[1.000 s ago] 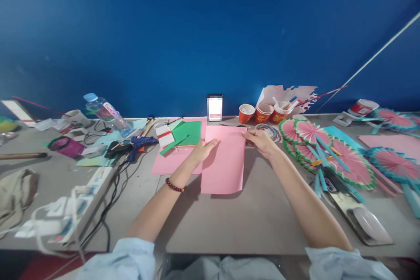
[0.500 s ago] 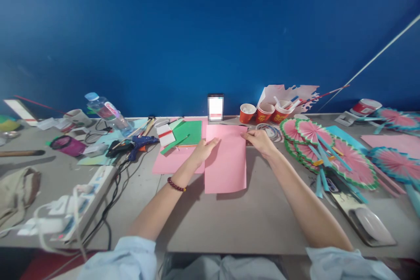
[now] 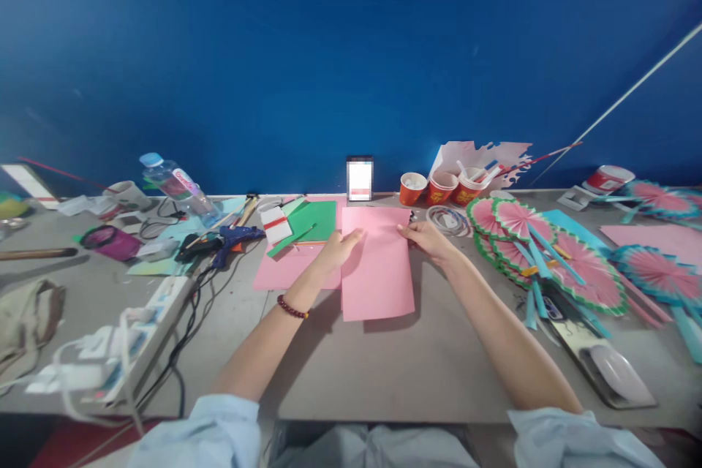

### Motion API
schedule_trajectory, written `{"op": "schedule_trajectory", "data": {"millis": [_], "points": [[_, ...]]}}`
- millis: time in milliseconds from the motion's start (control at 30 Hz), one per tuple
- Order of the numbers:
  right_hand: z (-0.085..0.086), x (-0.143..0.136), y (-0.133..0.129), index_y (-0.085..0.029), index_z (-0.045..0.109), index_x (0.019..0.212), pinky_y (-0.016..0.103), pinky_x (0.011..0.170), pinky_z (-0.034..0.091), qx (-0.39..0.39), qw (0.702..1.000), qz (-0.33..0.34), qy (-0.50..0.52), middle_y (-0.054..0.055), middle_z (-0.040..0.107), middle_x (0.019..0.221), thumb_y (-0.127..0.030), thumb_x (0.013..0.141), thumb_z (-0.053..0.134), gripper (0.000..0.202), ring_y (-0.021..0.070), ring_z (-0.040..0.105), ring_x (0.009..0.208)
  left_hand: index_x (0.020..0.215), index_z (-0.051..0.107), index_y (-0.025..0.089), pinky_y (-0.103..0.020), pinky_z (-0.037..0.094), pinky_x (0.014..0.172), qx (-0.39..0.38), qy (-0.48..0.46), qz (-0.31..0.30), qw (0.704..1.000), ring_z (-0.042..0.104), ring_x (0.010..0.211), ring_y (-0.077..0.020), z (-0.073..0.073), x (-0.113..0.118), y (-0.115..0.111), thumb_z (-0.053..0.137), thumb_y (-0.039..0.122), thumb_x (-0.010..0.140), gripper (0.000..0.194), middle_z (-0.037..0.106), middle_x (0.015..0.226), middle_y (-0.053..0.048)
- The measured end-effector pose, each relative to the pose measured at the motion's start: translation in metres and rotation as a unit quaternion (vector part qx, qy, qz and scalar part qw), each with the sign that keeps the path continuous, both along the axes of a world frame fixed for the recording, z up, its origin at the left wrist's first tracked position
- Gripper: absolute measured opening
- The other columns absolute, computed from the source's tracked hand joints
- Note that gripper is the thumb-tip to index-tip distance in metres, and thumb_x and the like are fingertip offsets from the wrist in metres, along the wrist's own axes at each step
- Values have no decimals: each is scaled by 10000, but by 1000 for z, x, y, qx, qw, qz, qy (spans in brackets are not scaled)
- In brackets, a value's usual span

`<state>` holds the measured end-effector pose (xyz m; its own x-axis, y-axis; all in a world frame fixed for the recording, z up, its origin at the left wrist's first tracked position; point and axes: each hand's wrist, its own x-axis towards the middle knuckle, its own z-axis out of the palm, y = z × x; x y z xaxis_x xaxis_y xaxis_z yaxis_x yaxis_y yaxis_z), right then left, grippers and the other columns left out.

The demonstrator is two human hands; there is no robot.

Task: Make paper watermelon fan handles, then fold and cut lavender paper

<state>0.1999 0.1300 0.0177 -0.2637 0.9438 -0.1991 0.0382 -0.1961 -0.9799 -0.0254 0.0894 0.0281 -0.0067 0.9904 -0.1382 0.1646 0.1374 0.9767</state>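
A pink sheet of paper [image 3: 377, 270] is held up a little above the grey table, its lower edge casting a shadow. My left hand [image 3: 338, 250] is closed on its left edge, thumb across the front. At the upper right edge, my right hand [image 3: 426, 238] pinches the same paper between thumb and fingers. Whether it is one sheet or a folded one, I cannot tell. Behind my left hand, more pink paper [image 3: 296, 276] lies flat under a green sheet [image 3: 322, 219], with a white box with a red stripe [image 3: 276, 224] beside it.
On the right lie pleated pink paper fans [image 3: 586, 270] and a white mouse [image 3: 617, 373]. Red paper cups [image 3: 412, 190] and a phone [image 3: 360, 179] stand along the blue wall. To the left are a blue glue gun [image 3: 233, 243], a bottle [image 3: 180, 186] and a power strip [image 3: 148, 336].
My right hand has slid slightly left and down along the paper's right edge. The paper's lower right corner has swung a little to the right. My left hand keeps its grip.
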Motion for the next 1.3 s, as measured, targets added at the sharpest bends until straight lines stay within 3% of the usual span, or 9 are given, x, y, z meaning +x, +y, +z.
{"op": "schedule_trajectory", "data": {"millis": [167,367,500,700,900,1000,1167,1300], "points": [[1,4,0,-152,522,509,248,520,373,0,1000,16,7,-36,482,495,-580,536,777,499,86,425,489,720,626,178,-336,481,727,5,-6,-10,1000,622,870,-253,-1,1,0,695,486,712,316,638,721,-50],[4,7,-2,-141,597,619,235,539,382,-24,997,61,32,-10,559,587,-564,559,776,463,93,477,539,753,626,177,-336,478,753,1,1,-9,1000,611,900,-245,2,-1,-1,676,471,734,298,642,757,-51],[4,3,-2,-148,568,562,242,514,375,2,999,41,13,-28,526,519,-591,557,753,481,87,444,489,752,627,172,-341,470,765,-3,-2,2,1000,602,913,-255,4,0,0,682,488,713,323,650,771,-58],[11,0,-5,-149,627,617,286,617,473,9,999,32,10,5,620,605,-580,565,755,452,146,573,587,706,624,182,-352,456,753,-15,-16,21,1000,596,862,-257,11,-1,-3,702,478,683,307,636,714,-42],[8,3,-8,-132,713,794,321,754,506,-20,995,95,18,68,701,794,-523,619,765,432,189,647,745,629,590,193,-339,439,734,2,5,9,1000,583,783,-228,17,-5,-4,690,485,694,316,588,646,-18],[2,2,-7,-130,705,724,317,717,505,-9,997,77,10,59,689,740,-528,634,752,411,185,637,703,595,566,201,-333,434,715,4,21,4,1000,572,756,-222,18,-5,-3,682,510,692,344,567,622,-9],[-1,-3,-6,-126,681,666,291,632,478,13,999,45,-12,39,651,665,-557,620,742,437,166,597,635,604,549,200,-337,431,713,-4,9,46,999,582,839,-265,18,-5,-3,708,498,669,344,574,641,-35],[1,-2,-8,-125,679,726,269,600,453,14,997,72,-14,36,635,682,-585,634,720,470,153,575,637,611,529,209,-356,423,739,-20,13,78,997,573,920,-311,23,-5,-4,733,471,639,333,608,681,-60]]}}
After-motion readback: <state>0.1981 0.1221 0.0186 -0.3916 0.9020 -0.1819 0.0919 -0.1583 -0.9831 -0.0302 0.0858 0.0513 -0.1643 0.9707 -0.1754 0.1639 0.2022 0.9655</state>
